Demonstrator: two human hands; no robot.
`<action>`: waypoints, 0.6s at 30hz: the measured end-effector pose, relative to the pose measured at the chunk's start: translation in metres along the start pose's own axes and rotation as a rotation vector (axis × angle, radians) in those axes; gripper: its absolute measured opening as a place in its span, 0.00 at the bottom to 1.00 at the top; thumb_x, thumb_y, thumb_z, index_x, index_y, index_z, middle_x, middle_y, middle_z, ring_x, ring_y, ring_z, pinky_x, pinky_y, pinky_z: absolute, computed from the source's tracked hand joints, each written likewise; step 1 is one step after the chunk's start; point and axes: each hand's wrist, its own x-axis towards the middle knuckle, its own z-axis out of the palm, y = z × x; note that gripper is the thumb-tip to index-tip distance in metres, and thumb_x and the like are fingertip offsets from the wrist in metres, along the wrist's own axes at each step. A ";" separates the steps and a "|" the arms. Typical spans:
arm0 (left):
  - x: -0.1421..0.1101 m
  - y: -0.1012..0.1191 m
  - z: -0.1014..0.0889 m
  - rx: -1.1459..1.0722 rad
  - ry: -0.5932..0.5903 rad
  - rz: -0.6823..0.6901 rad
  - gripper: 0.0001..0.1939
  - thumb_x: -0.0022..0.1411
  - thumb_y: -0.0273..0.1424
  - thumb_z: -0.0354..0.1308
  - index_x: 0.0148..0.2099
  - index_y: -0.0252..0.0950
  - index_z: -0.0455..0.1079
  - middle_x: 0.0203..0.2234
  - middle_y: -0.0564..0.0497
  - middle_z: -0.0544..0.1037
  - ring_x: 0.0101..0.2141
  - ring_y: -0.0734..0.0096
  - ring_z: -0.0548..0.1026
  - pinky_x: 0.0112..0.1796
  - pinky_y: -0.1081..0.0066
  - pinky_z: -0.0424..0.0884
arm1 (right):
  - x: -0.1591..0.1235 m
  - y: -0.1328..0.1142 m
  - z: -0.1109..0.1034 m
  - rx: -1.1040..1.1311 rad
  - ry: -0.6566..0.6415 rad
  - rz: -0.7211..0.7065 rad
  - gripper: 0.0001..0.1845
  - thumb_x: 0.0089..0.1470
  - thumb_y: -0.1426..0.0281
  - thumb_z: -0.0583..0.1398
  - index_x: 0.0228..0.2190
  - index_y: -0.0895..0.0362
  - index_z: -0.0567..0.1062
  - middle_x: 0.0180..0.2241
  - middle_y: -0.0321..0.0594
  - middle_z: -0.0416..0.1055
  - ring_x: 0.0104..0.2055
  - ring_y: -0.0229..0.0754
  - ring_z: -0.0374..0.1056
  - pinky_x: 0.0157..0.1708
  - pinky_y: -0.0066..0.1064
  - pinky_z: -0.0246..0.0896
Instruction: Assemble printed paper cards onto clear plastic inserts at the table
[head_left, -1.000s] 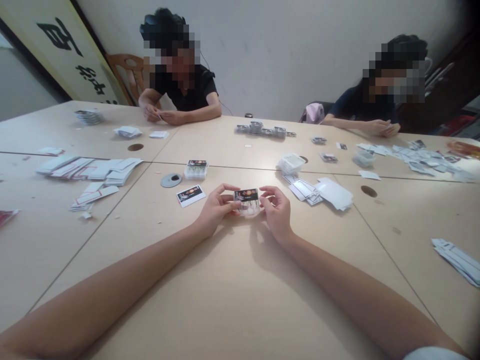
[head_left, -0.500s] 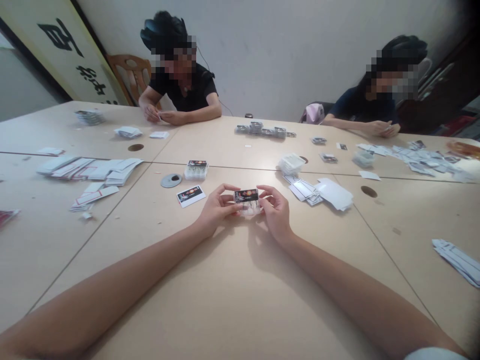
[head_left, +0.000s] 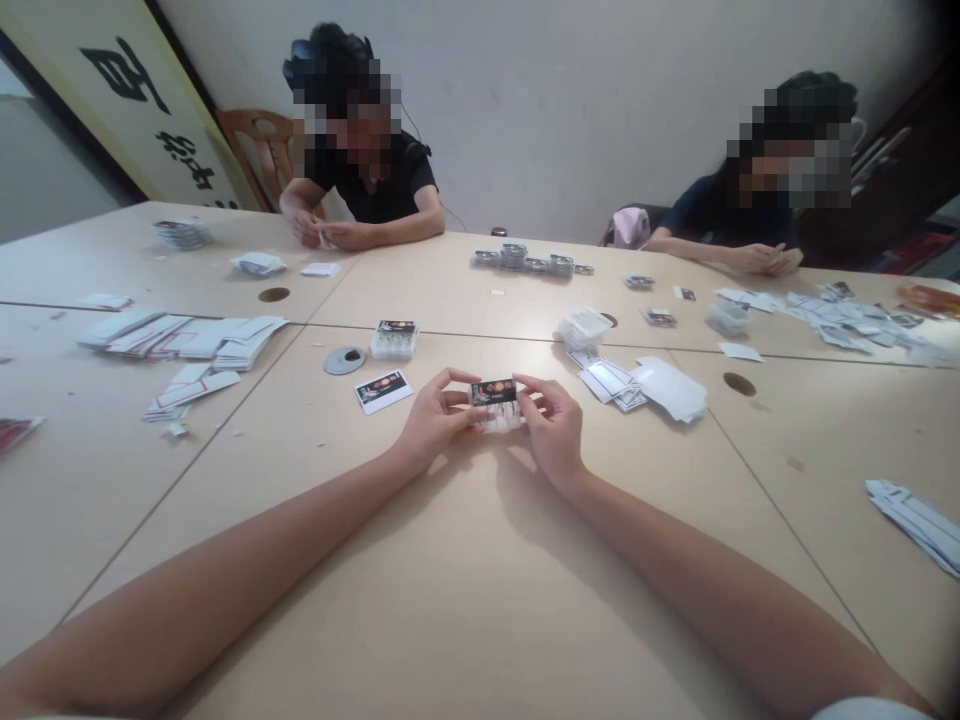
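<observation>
Pinching the left edge of a small clear case (head_left: pixel 495 393) with a black printed label across its upper part, the left hand (head_left: pixel 433 418) has its thumb on the front. The right hand (head_left: pixel 555 424) grips the opposite edge with bent fingers, thumb toward the front. The case sits at the middle of the frame, tilted so its label faces the camera, above the pale wooden surface (head_left: pixel 480 580). Left of centre, near the left hand, a loose printed card (head_left: pixel 383 391) lies flat; just above it are a similar labelled box (head_left: pixel 394 341) and a grey disc (head_left: pixel 336 362). Right of centre, a pile of clear boxes (head_left: pixel 585 327) stands beside white sheets (head_left: pixel 671 389). White cards (head_left: pixel 180 338) are heaped at the left of the frame. Two co-workers, one at upper left (head_left: pixel 367 195) and one at upper right (head_left: pixel 731 222), sit with hands together.
</observation>
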 end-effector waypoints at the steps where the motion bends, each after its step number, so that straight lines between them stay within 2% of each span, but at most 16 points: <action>1: 0.000 0.000 0.000 0.012 0.002 0.004 0.26 0.48 0.35 0.71 0.46 0.36 0.65 0.33 0.48 0.81 0.29 0.69 0.79 0.30 0.74 0.74 | 0.000 -0.001 0.000 -0.008 0.004 -0.010 0.14 0.54 0.70 0.59 0.40 0.54 0.81 0.34 0.37 0.71 0.27 0.35 0.65 0.27 0.28 0.64; 5: -0.001 0.001 0.001 0.042 0.007 0.010 0.26 0.48 0.35 0.71 0.46 0.37 0.65 0.34 0.48 0.81 0.28 0.68 0.79 0.29 0.74 0.74 | -0.001 -0.001 0.000 -0.019 0.011 -0.019 0.11 0.54 0.69 0.59 0.38 0.55 0.79 0.34 0.38 0.73 0.29 0.37 0.67 0.28 0.29 0.65; 11: -0.001 0.001 0.001 0.048 0.011 0.016 0.26 0.48 0.35 0.71 0.47 0.37 0.65 0.34 0.47 0.81 0.29 0.68 0.79 0.30 0.72 0.75 | 0.000 0.003 0.001 0.030 0.000 0.047 0.08 0.53 0.68 0.59 0.35 0.54 0.76 0.32 0.36 0.71 0.27 0.37 0.66 0.24 0.28 0.63; 15: -0.001 0.001 0.001 0.066 -0.021 0.014 0.26 0.48 0.36 0.71 0.46 0.37 0.65 0.34 0.48 0.81 0.28 0.68 0.79 0.28 0.74 0.73 | 0.001 0.003 0.001 0.072 0.001 0.078 0.09 0.53 0.66 0.60 0.37 0.53 0.74 0.32 0.35 0.70 0.25 0.36 0.65 0.22 0.26 0.62; 18: -0.001 0.000 0.001 0.067 -0.054 0.017 0.26 0.49 0.37 0.71 0.46 0.37 0.65 0.34 0.48 0.81 0.27 0.68 0.79 0.26 0.76 0.71 | 0.002 0.004 0.001 0.087 0.007 0.093 0.10 0.53 0.62 0.61 0.35 0.54 0.72 0.32 0.35 0.69 0.26 0.36 0.65 0.23 0.27 0.63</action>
